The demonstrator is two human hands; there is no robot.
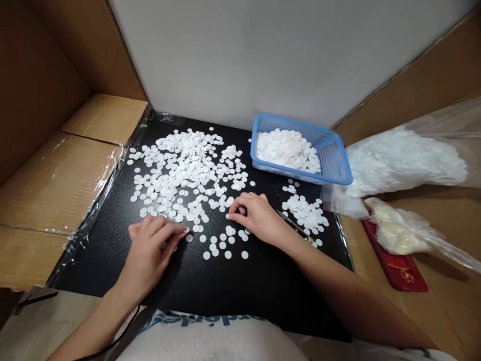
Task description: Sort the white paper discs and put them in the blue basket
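Observation:
Many small white discs (191,165) lie spread in a loose heap on the black tabletop (112,260). My left hand (152,245) is at the heap's near left edge, with a white disc (186,230) pinched between thumb and fingertips. To the right, my right hand (255,215) has its thumb and index finger closed on another white disc (228,216) at the heap's near edge. Between and in front of my hands lie several separate discs (222,245). A smaller pile of discs (306,213) sits right of my right hand.
A blue plastic basket (300,176) holding more discs stands at the back right. Beside it lies a clear bag (409,160) full of white pieces. A thin metal tool (295,225), partly hidden, lies by my right wrist. Cardboard (56,185) borders the left; a red flat object (402,271) lies right.

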